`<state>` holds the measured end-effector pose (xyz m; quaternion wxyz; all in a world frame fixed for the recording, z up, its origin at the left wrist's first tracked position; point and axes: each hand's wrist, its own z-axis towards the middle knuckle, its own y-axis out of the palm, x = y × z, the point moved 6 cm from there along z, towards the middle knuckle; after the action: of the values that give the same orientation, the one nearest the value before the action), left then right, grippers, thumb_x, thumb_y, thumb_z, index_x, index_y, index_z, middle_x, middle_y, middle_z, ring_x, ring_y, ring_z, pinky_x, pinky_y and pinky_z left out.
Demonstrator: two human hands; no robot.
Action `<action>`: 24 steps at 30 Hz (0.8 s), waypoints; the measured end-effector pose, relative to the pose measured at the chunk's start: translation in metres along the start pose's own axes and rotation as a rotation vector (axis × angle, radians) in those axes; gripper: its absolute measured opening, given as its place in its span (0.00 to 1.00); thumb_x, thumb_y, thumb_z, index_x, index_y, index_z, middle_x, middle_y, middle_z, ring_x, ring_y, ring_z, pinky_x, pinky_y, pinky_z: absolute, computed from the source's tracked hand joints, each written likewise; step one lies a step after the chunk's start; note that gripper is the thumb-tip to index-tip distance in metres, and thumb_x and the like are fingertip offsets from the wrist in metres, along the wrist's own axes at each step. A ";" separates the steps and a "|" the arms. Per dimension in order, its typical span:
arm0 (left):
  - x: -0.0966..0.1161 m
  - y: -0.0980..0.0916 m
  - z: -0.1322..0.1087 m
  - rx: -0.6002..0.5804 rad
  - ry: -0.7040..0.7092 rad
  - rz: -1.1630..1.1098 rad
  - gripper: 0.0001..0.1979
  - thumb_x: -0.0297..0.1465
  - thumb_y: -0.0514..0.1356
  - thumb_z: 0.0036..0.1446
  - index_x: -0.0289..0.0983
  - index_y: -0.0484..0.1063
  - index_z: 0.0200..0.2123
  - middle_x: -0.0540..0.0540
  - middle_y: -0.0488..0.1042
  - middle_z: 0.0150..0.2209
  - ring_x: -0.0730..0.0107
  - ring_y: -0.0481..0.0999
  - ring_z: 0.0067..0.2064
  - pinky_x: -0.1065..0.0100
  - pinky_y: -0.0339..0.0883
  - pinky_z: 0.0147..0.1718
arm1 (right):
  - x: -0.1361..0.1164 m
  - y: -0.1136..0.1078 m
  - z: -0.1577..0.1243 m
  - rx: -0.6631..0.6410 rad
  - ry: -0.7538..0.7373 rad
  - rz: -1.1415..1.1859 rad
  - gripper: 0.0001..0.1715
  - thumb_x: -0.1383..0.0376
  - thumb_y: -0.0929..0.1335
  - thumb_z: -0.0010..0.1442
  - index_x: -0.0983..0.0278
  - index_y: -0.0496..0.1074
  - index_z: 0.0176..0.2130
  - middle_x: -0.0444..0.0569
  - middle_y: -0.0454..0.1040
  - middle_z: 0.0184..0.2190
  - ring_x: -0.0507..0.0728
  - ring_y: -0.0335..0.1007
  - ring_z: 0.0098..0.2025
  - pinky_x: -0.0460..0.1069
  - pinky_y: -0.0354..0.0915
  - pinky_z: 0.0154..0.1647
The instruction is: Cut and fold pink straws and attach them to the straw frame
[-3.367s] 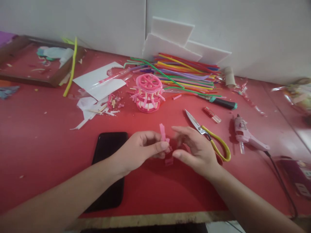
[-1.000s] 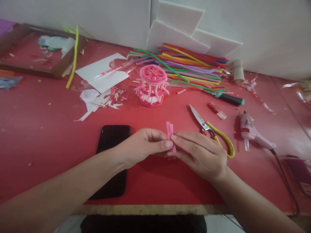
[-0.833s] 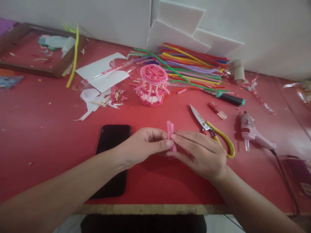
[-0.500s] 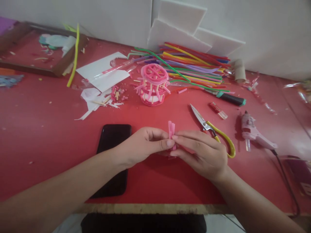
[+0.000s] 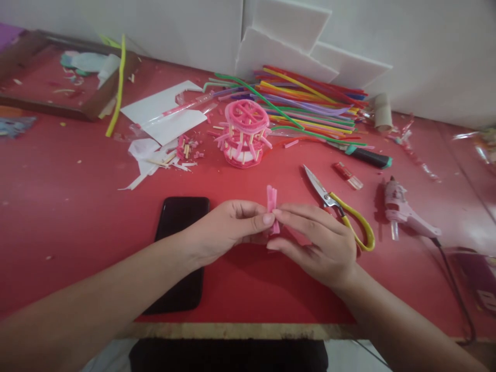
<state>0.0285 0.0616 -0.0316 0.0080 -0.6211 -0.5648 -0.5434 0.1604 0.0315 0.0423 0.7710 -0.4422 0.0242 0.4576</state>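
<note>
In the head view, pink strips [image 5: 272, 195] are pinched by the left hand [image 5: 230, 225], long axis crosswise to its thumb. Their right side is met by fingertips of the right hand [image 5: 321, 240], equally near; whether these grip cannot be told.

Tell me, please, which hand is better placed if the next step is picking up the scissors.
Probably the right hand: the scissors lie close beside it, though it also touches the pink strips. The left hand pinches those strips and is farther away.
</note>
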 end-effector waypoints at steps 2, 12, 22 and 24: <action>0.001 -0.001 0.000 0.028 0.009 0.002 0.11 0.37 0.72 0.48 0.35 0.79 0.27 0.52 0.78 0.28 0.77 0.75 0.32 0.71 0.69 0.40 | 0.000 0.001 0.000 -0.021 -0.005 0.013 0.15 0.61 0.71 0.62 0.65 0.77 0.47 0.53 0.82 0.42 0.56 0.80 0.42 0.48 0.78 0.46; 0.000 0.000 0.000 0.071 -0.021 0.022 0.16 0.40 0.75 0.42 0.35 0.78 0.25 0.50 0.78 0.26 0.73 0.76 0.32 0.67 0.69 0.41 | 0.004 0.002 -0.001 0.009 0.049 -0.003 0.13 0.66 0.72 0.61 0.60 0.78 0.47 0.48 0.82 0.40 0.56 0.81 0.40 0.49 0.79 0.45; -0.002 -0.002 0.001 0.068 -0.026 -0.023 0.13 0.39 0.75 0.43 0.36 0.79 0.25 0.52 0.78 0.26 0.77 0.76 0.32 0.70 0.69 0.41 | 0.002 0.002 0.001 0.033 0.041 0.007 0.11 0.70 0.72 0.60 0.64 0.78 0.45 0.49 0.82 0.40 0.54 0.81 0.40 0.46 0.77 0.47; -0.001 -0.002 0.001 0.067 -0.012 -0.003 0.13 0.39 0.75 0.43 0.36 0.79 0.25 0.52 0.78 0.26 0.77 0.76 0.32 0.70 0.69 0.41 | 0.001 0.001 0.001 0.035 0.037 0.012 0.11 0.70 0.72 0.60 0.65 0.78 0.45 0.49 0.82 0.40 0.54 0.81 0.40 0.45 0.77 0.47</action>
<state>0.0281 0.0619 -0.0336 0.0245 -0.6229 -0.5838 -0.5202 0.1596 0.0330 0.0414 0.7754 -0.4367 0.0492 0.4534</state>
